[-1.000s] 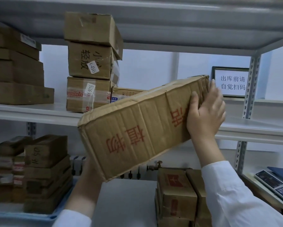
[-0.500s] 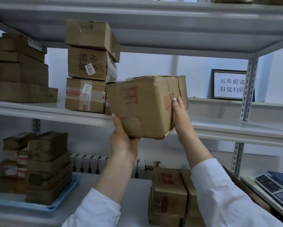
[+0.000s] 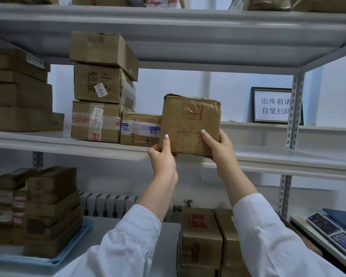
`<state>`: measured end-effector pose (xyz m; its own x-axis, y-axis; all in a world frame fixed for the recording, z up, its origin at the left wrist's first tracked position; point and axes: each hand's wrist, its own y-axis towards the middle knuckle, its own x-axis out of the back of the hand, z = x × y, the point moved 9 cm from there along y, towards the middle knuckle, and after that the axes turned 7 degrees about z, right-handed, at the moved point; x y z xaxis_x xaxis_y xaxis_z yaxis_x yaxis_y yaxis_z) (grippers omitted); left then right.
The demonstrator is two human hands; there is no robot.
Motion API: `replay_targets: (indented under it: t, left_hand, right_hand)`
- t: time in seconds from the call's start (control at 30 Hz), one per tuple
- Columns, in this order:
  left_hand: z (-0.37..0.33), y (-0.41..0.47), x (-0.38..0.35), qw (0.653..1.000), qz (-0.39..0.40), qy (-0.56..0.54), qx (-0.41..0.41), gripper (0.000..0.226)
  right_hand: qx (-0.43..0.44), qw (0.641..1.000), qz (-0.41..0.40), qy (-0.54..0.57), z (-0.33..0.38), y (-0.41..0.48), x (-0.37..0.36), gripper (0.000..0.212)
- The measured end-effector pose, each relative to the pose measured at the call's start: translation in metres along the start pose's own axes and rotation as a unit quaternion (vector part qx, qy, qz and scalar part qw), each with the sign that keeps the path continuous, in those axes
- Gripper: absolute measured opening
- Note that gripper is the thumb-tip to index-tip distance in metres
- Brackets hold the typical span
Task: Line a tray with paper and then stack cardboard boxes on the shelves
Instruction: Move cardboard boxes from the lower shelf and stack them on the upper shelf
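While upright, box [image 3: 190, 124] between hands [image 3: 163, 157] [image 3: 221, 150].

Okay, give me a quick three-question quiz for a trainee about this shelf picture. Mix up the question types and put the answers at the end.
1. True or false: the left hand and the right hand both grip the cardboard box at its lower corners.
2. Multiple choice: where does the low taped box stand relative to the held one? A) to its left B) to its right C) on top of it
3. Fill in: the stack with the labels K-4545 and K-9115 is ___ boxes high.

Key: 1 true; 2 A; 3 three.
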<state>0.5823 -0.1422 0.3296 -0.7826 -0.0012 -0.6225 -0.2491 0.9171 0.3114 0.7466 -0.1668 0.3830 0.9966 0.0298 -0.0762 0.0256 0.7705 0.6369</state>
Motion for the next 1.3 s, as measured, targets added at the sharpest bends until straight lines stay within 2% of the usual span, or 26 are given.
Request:
replay_targets:
  t: [0.13, 0.3, 0.37, 0.47, 0.67, 0.83, 0.97, 1.07, 1.17, 1.3]
  left_hand:
    - [0.004, 0.017, 0.013, 0.998, 0.022, 0.061, -0.022, 0.009]
    - [-0.004, 0.033, 0.023, 0.985, 0.023, 0.164, -0.045, 0.023]
    - [-0.010, 0.037, 0.026, 0.974, 0.014, 0.219, -0.052, 0.032]
    - [-0.018, 0.042, 0.027, 0.950, 0.005, 0.303, -0.077, 0.033]
    - [-0.021, 0.053, 0.021, 0.920, 0.013, 0.379, -0.098, 0.031]
    - [-0.017, 0.062, 0.020, 0.917, 0.020, 0.387, -0.094, 0.029]
    - [-0.008, 0.064, 0.024, 0.931, 0.028, 0.352, -0.095, 0.029]
    - [0.002, 0.058, 0.033, 0.942, 0.003, 0.321, -0.104, 0.023]
    - [0.025, 0.054, 0.048, 0.964, -0.034, 0.254, -0.072, 0.013]
    - [0.059, 0.052, 0.058, 0.978, -0.061, 0.199, -0.020, 0.011]
  right_hand:
    - [-0.011, 0.999, -0.021, -0.041, -0.017, 0.008, 0.006, 0.024]
    - [-0.012, 0.993, -0.049, -0.107, -0.033, 0.017, 0.010, 0.027]
    - [-0.013, 0.985, -0.088, -0.146, -0.036, 0.020, 0.016, 0.023]
    - [-0.006, 0.969, -0.131, -0.210, -0.036, 0.023, 0.023, 0.014]
    - [-0.029, 0.943, -0.147, -0.298, -0.045, 0.033, 0.025, 0.021]
    - [-0.030, 0.948, -0.118, -0.293, -0.053, 0.038, 0.022, 0.034]
    - [-0.012, 0.965, -0.104, -0.241, -0.058, 0.036, 0.022, 0.033]
    - [-0.001, 0.971, -0.149, -0.185, -0.064, 0.022, 0.033, 0.027]
    - [0.007, 0.961, -0.199, -0.191, -0.073, 0.002, 0.048, 0.011]
    - [-0.082, 0.964, -0.171, -0.184, -0.113, -0.009, 0.055, 0.018]
